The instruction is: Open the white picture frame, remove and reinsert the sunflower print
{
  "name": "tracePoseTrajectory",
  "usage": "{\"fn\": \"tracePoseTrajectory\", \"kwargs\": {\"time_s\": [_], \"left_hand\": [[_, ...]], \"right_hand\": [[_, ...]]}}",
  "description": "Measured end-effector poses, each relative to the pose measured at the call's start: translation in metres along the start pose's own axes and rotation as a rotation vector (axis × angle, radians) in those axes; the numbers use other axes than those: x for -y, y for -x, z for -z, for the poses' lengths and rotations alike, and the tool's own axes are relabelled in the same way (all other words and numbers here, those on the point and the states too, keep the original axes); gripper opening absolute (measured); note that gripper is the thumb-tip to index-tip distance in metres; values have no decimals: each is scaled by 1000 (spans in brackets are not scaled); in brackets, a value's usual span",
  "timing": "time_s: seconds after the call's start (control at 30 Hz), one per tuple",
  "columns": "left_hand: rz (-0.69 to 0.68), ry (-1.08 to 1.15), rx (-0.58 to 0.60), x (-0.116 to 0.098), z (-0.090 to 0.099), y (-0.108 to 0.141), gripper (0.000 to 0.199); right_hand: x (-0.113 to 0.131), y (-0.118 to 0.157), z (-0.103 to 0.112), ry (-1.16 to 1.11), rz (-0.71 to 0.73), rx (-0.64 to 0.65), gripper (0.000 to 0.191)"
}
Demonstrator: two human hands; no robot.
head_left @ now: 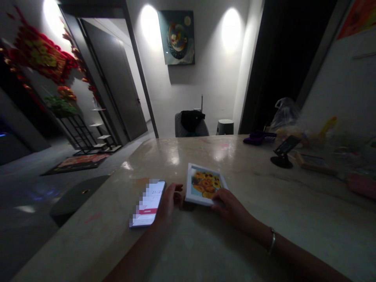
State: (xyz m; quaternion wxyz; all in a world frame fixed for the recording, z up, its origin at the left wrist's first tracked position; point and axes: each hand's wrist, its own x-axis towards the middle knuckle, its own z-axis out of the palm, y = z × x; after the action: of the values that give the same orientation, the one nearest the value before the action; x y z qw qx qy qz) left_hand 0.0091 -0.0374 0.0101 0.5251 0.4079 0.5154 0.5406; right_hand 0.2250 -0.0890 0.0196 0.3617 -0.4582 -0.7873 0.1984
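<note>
A small white picture frame (187, 187) with a sunflower picture in it is tilted slightly, its near edge a little above the table. My right hand (230, 205) grips its near right corner, the thumb on the front and the other fingers mostly hidden. Just left of the frame is my left hand (170, 200), fingers loosely curved and apart, with nothing visible in them and a small gap to the frame. A smartphone (149, 203) with a lit screen lies beside my left wrist, partly blurred out.
The pale marble table (205, 246) reaches far ahead. At its right stand a black phone stand (284, 154), a wooden frame (314, 162), a purple item (255, 139) and a clear plastic bag (284, 113). A grey chair (179, 125) is behind the far edge, a stool (76, 199) at left.
</note>
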Motion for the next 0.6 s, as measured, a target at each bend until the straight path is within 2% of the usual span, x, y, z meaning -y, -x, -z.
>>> {"fn": "tracePoseTrajectory", "kwargs": {"time_s": [0.07, 0.17, 0.3, 0.37, 0.43, 0.5, 0.6], "left_hand": [[-18, -2, 33, -2, 0, 0, 44], [-79, -58, 61, -8, 0, 1, 38], [-212, -24, -46, -19, 1, 4, 30], [-165, 19, -19, -21, 2, 6, 28], [-59, 10, 54, -18, 2, 7, 27], [39, -45, 148, -12, -1, 9, 27], [115, -109, 315, -3, -7, 13, 31]], "right_hand": [[-1, -1, 0, -93, -30, -100, 5], [-2, -1, 0, -197, -52, -159, 8], [-2, -3, 0, -321, -108, -219, 13], [-1, -4, 1, -426, -154, -239, 16], [0, -5, 2, -530, -183, -243, 18], [1, -5, 2, -579, -176, -260, 20], [4, -3, 0, -611, -119, -241, 24]]}}
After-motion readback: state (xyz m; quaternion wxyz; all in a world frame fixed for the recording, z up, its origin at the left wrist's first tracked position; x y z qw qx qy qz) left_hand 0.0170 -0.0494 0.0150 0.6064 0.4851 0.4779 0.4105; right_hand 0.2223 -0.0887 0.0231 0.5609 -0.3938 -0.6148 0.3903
